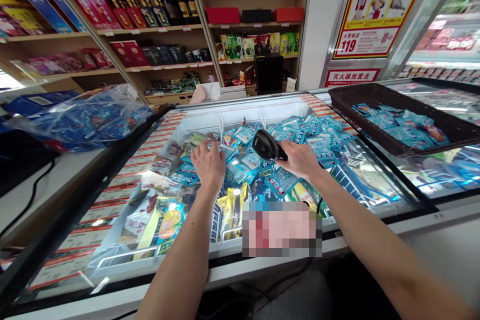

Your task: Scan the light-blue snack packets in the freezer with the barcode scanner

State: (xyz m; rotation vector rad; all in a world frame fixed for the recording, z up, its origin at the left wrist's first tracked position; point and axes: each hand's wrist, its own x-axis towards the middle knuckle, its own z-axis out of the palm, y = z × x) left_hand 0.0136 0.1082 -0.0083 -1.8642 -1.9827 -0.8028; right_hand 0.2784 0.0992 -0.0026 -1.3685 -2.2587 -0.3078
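Observation:
My right hand (298,160) is wrapped round the handle of a black barcode scanner (267,145), whose head points left over a pile of small blue packets (288,132). Fingers bent, my left hand (208,164) reaches down among the packets left of the scanner. A blue packet (227,151) shows at its thumb side and appears to be pinched there, though the fingertips are partly hidden. The packets lie spread over the glass top of a chest freezer (112,230). Yellow and other coloured packages (232,205) show below through the glass.
A brown basket (390,145) with more blue packets stands to the right. At left lies a clear plastic bag of blue packets (93,115). A blurred patch (281,230) covers something at the freezer's front edge. Shelves of boxes and bottles (157,30) line the back.

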